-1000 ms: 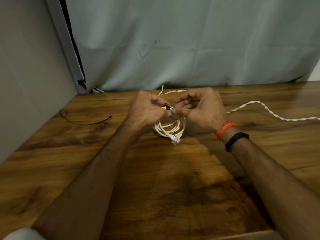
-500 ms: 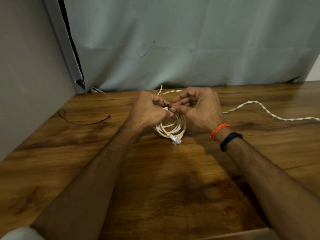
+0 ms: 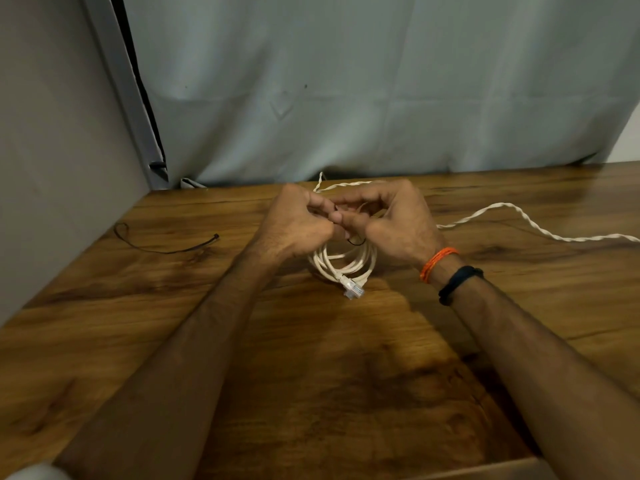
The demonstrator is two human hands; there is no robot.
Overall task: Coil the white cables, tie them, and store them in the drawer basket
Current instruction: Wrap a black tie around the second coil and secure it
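White cable coil (image 3: pixel 346 263), clear plug at btm, pinched w/ thin black tie (image 3: pixel 356 241) by left hand (image 3: pixel 298 226) & right hand (image 3: pixel 394 220).

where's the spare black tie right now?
Head view: spare black tie lies on the wooden table, far left near the wall, left of the left hand.

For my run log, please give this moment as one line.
stage: tying | left hand + right hand: pinch thin black tie on coiled white network cable | twisted white cable: loose on wooden table
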